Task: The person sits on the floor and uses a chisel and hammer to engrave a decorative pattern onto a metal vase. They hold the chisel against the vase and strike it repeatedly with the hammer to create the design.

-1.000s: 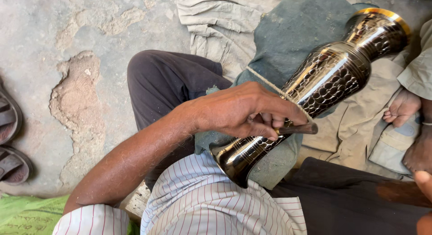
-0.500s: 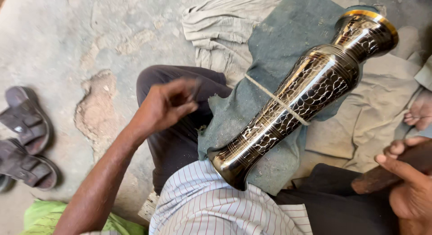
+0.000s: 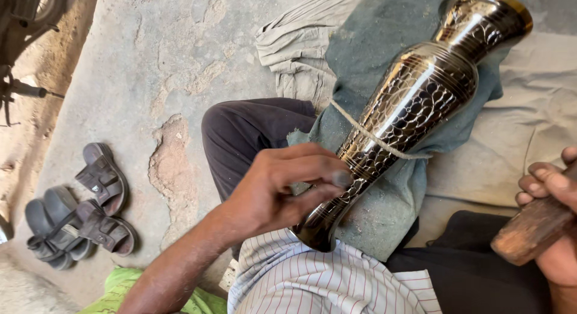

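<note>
A tall dark metal vase [image 3: 415, 103] with an engraved crackle pattern and a gold rim lies tilted across my lap on a teal cloth [image 3: 372, 43]. A thin string [image 3: 360, 131] crosses its waist. My left hand [image 3: 276, 188] rests against the vase's narrow lower part, fingers pinched together; no tool shows between them. At the right edge my right hand [image 3: 556, 188] grips a brown wooden handle [image 3: 532, 230], apart from the vase.
My bent knee in dark trousers [image 3: 252, 128] sits under the cloth. A beige cloth [image 3: 529, 121] covers the ground to the right. Dark sandals [image 3: 84, 206] lie on the cracked concrete floor at left. A dark metal object [image 3: 24, 13] stands at the top left corner.
My left hand swung out to the left away from the vase, then came back to its lower part. My right hand with the wooden handle has come into view at the right.
</note>
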